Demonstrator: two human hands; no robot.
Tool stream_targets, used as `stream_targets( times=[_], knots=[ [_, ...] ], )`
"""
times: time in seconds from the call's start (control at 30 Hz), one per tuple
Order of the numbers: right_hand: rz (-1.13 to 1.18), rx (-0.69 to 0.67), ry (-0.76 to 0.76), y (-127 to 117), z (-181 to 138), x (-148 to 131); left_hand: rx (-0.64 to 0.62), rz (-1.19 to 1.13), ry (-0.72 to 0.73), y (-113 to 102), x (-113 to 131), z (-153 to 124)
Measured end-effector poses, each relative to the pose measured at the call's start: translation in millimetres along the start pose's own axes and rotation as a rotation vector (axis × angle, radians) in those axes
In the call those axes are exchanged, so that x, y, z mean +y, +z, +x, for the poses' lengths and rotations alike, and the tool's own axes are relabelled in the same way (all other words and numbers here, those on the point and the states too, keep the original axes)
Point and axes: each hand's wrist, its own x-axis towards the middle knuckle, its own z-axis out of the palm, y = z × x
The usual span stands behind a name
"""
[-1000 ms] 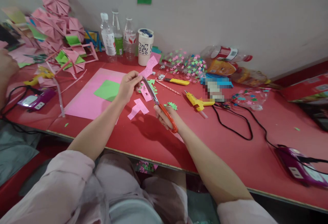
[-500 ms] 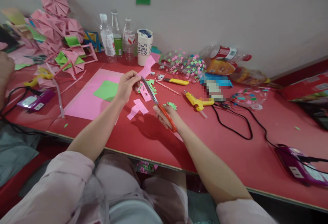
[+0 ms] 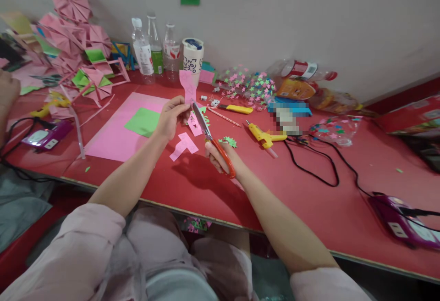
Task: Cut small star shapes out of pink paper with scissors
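My left hand pinches a pink paper strip that stands upright above the red table. My right hand grips red-handled scissors, whose blades point up and left toward the foot of the strip. Pink paper scraps and green star cut-outs lie on the table just under both hands. A large pink sheet with a green square on it lies to the left of my left hand.
A yellow glue gun with a black cord, a yellow knife, bottles, a white cup, bags of stars and folded pink paper fans crowd the back. Purple power strips sit at both sides. Another person's hand shows far left.
My left hand has turned the pink strip from leaning right to standing upright. The scissors have shifted slightly with it.
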Motion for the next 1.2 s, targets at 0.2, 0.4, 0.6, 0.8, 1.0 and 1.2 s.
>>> stream_targets(
  times=[0.2, 0.4, 0.6, 0.8, 1.0, 1.2],
  knots=[
    [0.019, 0.02, -0.034, 4.4, -1.5, 2.4, -0.029, -0.04, -0.031, 4.2, -6.1, -2.2],
    [0.013, 0.027, -0.047, 5.9, -1.5, 4.6, -0.033, -0.077, -0.061, 7.2, -5.6, -4.2],
    [0.023, 0.057, 0.0, 7.3, -1.1, 3.2, -0.008, -0.044, -0.089, 8.2, -4.1, -4.6],
    [0.026, 0.061, 0.017, 5.5, 0.3, 2.1, -0.005, -0.046, -0.086, 6.2, -5.6, -3.1],
    [0.014, 0.072, 0.031, 4.7, 1.5, 2.7, -0.024, -0.071, -0.075, 3.8, -5.9, -1.7],
    [-0.023, 0.061, 0.031, 2.9, 1.5, 1.1, -0.005, -0.06, -0.088, 3.3, -2.7, -1.8]
  ],
)
